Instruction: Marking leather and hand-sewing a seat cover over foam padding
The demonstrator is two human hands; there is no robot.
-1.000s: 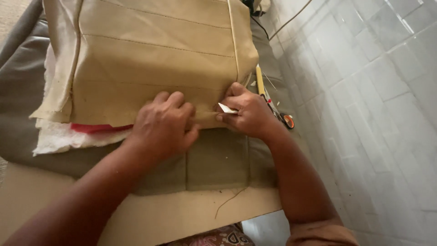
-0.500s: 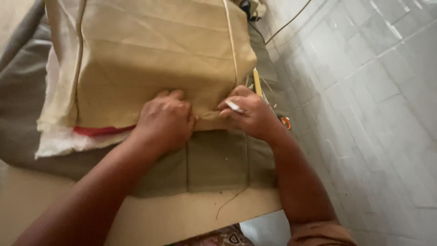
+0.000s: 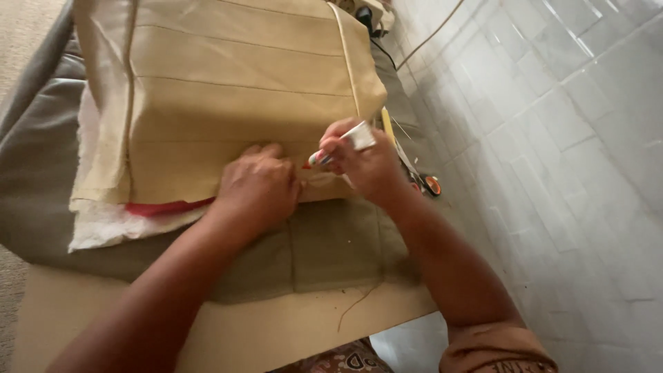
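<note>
Right now your right hand [image 3: 366,166] is gripping a small white marker [image 3: 340,146] over the tan fabric [image 3: 242,103], its long axis slanting down-left, red tip pointing toward your left hand [image 3: 259,186], which is pressing flat, fingers spread, on the fabric's lower edge above the grey cloth [image 3: 324,242].

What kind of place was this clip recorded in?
Probably a small sewing or upholstery workspace. Stitched tan fabric lies over a grey cushion on a board, the right hand holds a marking pen, and a tiled wall runs alongside.
</note>
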